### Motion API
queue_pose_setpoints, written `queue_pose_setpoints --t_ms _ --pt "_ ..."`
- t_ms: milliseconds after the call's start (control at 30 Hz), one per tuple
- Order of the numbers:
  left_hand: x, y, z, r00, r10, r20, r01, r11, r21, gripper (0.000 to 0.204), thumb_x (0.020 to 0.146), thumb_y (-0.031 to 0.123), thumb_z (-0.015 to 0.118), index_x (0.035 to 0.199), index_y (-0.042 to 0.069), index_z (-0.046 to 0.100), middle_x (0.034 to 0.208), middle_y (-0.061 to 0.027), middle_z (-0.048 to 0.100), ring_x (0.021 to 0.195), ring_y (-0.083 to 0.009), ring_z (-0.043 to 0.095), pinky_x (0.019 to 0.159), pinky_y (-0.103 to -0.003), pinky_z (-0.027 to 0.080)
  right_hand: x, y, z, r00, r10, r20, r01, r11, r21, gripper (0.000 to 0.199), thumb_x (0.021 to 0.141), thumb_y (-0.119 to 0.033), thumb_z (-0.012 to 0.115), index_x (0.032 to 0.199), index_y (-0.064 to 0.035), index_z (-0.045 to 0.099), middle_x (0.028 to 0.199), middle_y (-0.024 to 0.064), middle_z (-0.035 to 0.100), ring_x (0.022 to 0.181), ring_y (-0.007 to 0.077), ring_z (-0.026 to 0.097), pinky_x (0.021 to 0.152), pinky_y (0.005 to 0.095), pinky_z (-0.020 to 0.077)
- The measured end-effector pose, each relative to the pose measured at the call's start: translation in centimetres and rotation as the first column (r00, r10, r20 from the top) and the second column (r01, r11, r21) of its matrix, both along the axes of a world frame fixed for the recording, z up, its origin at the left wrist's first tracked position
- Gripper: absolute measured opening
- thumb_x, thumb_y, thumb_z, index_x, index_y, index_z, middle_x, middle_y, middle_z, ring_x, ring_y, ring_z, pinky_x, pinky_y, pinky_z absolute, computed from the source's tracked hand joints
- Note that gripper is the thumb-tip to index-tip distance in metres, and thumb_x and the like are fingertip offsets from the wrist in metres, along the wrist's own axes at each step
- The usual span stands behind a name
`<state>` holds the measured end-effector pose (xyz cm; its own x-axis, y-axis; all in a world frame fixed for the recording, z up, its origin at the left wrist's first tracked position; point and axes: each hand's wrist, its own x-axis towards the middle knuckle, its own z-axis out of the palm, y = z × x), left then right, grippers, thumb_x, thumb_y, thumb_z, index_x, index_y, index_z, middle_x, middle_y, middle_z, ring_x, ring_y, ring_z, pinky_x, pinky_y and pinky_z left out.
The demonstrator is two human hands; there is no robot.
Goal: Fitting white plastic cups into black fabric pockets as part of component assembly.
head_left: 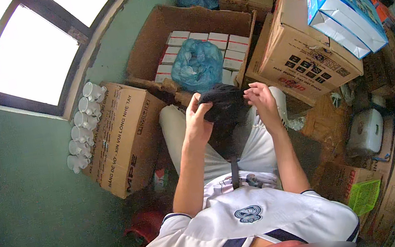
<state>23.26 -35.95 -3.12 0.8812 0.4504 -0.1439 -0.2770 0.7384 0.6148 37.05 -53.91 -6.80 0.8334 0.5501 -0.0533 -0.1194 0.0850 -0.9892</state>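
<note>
A soft black cloth item (pixel 225 102) is held up between my knees; its exact kind I cannot make out. My left hand (pixel 198 117) pinches its left edge, thumb over the top. Beside the right edge is my right hand (pixel 262 103), its fingers loosely bent and apart, with no clear grip on the cloth. A dark strap (pixel 235 173) runs down from below the cloth toward my shirt. Just beyond my hands, a blue plastic bag (pixel 197 64) rests on small white boxes (pixel 219 37) inside an open cardboard carton (pixel 146 41).
Left of my legs, a cardboard box (pixel 124 135) carries a row of white cups (pixel 84 121). On the right, a large carton (pixel 294 51) supports blue-and-white packages (pixel 345 12). A white container (pixel 366 132) and a green basket (pixel 364 197) are at the lower right.
</note>
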Motion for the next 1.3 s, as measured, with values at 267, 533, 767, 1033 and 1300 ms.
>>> queue_pose_setpoints --t_ms 267,533,767,1033,1300 --pt "-0.7 0.4 0.6 0.998 0.036 -0.043 -0.035 0.999 0.029 0.023 0.093 -0.004 0.061 0.114 0.005 0.056 0.109 -0.0095 0.067 0.099 -0.0219 0.07 0.091 -0.04 0.06 -1.5 2.4 0.8 0.749 0.433 -0.502 -0.251 0.886 0.389 0.073 0.104 -0.065 0.051 0.149 -0.0076 0.054 0.145 0.0106 0.061 0.138 0.027 0.053 0.114 0.0467 0.0415" --pt "-0.6 0.0 1.6 0.799 0.6 -0.051 -0.12 0.243 0.963 0.036 0.083 -0.006 0.068 0.118 0.002 0.063 0.11 -0.0125 0.069 0.105 -0.0252 0.069 0.095 -0.036 0.055 -3.9 3.3 2.3 0.701 0.422 -0.575 -0.222 0.895 0.387 0.073 0.107 -0.065 0.042 0.149 -0.0056 0.052 0.143 0.0115 0.06 0.128 0.0278 0.062 0.1 0.0521 0.0581" --pt "-0.8 -4.1 2.6 0.99 0.098 -0.099 0.094 0.053 0.994 0.043 0.08 -0.002 0.075 0.123 0.003 0.071 0.138 -0.0176 0.067 0.134 -0.0365 0.061 0.115 -0.044 0.047 -4.6 4.1 -2.0 0.762 0.256 -0.595 -0.025 0.93 0.367 0.05 0.099 -0.056 0.069 0.121 -0.0111 0.066 0.105 0.0009 0.07 0.093 0.0151 0.07 0.075 0.0342 0.0587" --pt "-2.0 -2.1 -2.0 0.931 0.244 -0.27 0.071 0.606 0.793 0.05 0.096 0.01 0.078 0.14 -0.002 0.059 0.136 -0.0118 0.065 0.127 -0.0193 0.061 0.11 -0.036 0.049 -5.2 4.2 -1.7 0.767 -0.079 -0.637 0.267 0.942 0.204 0.042 0.097 -0.039 0.078 0.12 -0.0062 0.066 0.102 0.003 0.073 0.091 0.0195 0.073 0.081 0.0342 0.0586" --pt "-1.9 -1.2 -6.1 0.92 0.147 -0.364 0.072 0.848 0.524 0.021 0.099 0.002 0.067 0.12 -0.002 0.066 0.109 -0.0038 0.071 0.102 -0.0107 0.065 0.093 -0.028 0.051 -4.0 4.3 -3.8 0.981 -0.19 -0.02 0.19 0.981 -0.032 0.061 0.097 -0.037 0.08 0.138 -0.0004 0.054 0.127 0.0117 0.066 0.112 0.0177 0.062 0.097 0.0336 0.0506"
